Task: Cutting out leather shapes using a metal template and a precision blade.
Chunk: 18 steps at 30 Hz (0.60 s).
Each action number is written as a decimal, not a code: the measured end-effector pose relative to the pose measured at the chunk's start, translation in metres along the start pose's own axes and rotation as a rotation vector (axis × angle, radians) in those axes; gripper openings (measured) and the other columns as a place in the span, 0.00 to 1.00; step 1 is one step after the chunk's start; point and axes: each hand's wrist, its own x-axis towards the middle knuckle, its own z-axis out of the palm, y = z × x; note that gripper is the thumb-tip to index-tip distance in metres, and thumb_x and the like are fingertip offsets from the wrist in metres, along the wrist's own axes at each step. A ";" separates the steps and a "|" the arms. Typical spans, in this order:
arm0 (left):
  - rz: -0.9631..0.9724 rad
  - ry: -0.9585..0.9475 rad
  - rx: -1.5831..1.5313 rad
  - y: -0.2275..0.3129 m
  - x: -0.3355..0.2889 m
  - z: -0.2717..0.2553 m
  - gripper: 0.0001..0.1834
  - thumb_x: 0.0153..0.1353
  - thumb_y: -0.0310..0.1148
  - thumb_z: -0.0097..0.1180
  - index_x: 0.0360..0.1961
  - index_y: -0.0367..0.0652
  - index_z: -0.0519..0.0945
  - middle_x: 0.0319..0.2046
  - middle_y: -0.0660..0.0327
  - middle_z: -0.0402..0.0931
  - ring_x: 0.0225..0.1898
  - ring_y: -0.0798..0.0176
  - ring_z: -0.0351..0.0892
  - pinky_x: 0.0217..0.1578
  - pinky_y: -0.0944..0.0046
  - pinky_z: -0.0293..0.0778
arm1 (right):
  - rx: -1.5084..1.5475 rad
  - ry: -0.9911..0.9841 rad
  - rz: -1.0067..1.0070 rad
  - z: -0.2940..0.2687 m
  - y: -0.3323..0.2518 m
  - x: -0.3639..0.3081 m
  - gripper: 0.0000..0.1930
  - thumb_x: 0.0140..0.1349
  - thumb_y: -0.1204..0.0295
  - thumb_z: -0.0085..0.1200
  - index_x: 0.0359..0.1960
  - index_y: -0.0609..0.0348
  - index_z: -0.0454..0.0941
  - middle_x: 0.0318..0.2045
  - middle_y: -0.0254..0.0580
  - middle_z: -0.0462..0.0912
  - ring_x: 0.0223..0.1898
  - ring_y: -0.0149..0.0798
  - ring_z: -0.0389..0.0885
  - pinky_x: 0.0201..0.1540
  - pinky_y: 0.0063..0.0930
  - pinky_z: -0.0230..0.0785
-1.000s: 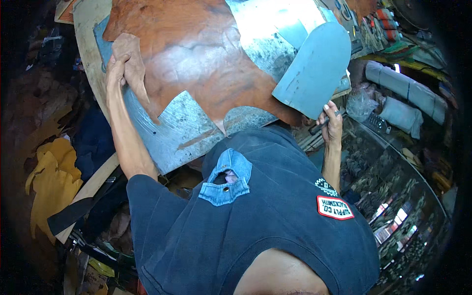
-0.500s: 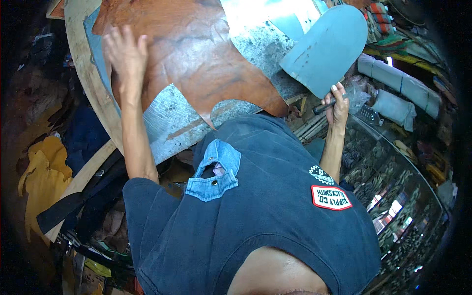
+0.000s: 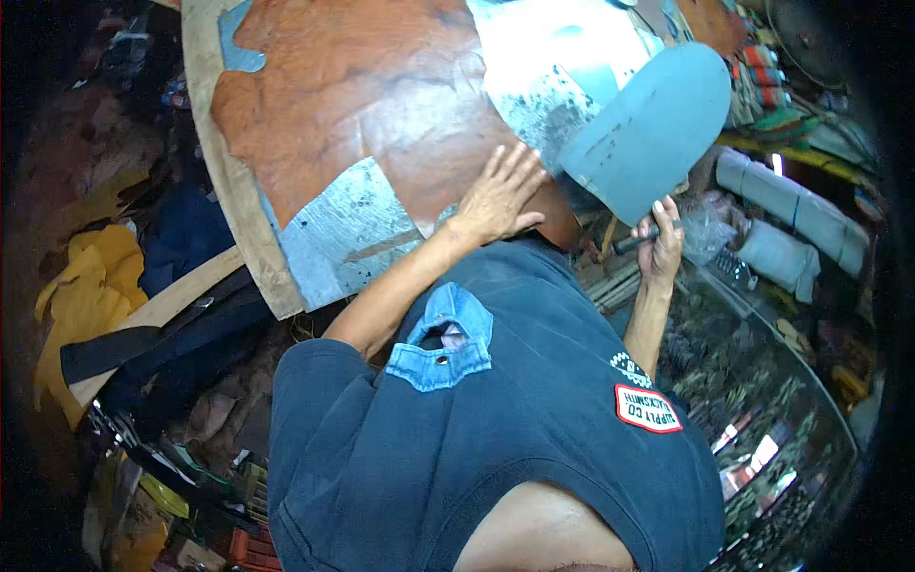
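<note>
A large piece of brown leather (image 3: 381, 105) with irregular, cut-out edges is spread over a worktable. My left hand (image 3: 500, 195) lies flat on its near right part, fingers stretched out, holding nothing. Off the table's right side, my right hand (image 3: 660, 250) is closed around a blue-grey flat template (image 3: 653, 133) with a rounded far end, gripping it by its lower edge. A dark rod-like tool (image 3: 631, 242) also sticks out leftward from that hand; its kind is hard to make out. The template's tip partly overlaps the view of the leather's right border.
The table's bare speckled metal top (image 3: 353, 224) shows at the near corner, framed by a wooden rim (image 3: 229, 143). Yellow leather (image 3: 110, 286) hangs at the left. Wrapped white rolls (image 3: 791, 195) lie at the right, above a glossy dark panel (image 3: 762, 381).
My left hand has swept right and nearer across the leather, from its far left edge to its near right part. My right hand still holds the template, now slightly lower in view.
</note>
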 end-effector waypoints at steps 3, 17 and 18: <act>-0.023 0.024 -0.033 -0.014 -0.009 -0.010 0.38 0.64 0.60 0.43 0.67 0.46 0.62 0.71 0.53 0.50 0.73 0.48 0.40 0.70 0.44 0.37 | -0.060 0.007 0.020 0.005 -0.005 -0.005 0.13 0.66 0.72 0.52 0.49 0.66 0.72 0.20 0.33 0.71 0.20 0.27 0.70 0.24 0.26 0.67; -0.682 0.382 0.248 -0.152 -0.078 -0.095 0.36 0.63 0.55 0.50 0.64 0.42 0.67 0.70 0.50 0.51 0.72 0.43 0.43 0.68 0.40 0.39 | -0.278 -0.126 0.062 0.017 -0.016 -0.002 0.16 0.66 0.71 0.51 0.50 0.70 0.73 0.19 0.33 0.71 0.19 0.26 0.68 0.23 0.23 0.66; -0.685 0.385 0.253 -0.162 -0.079 -0.100 0.36 0.63 0.55 0.50 0.64 0.42 0.67 0.70 0.50 0.51 0.72 0.43 0.43 0.68 0.40 0.39 | -0.324 -0.130 0.067 0.022 -0.016 0.001 0.15 0.66 0.71 0.51 0.49 0.70 0.74 0.19 0.33 0.71 0.19 0.26 0.68 0.23 0.22 0.66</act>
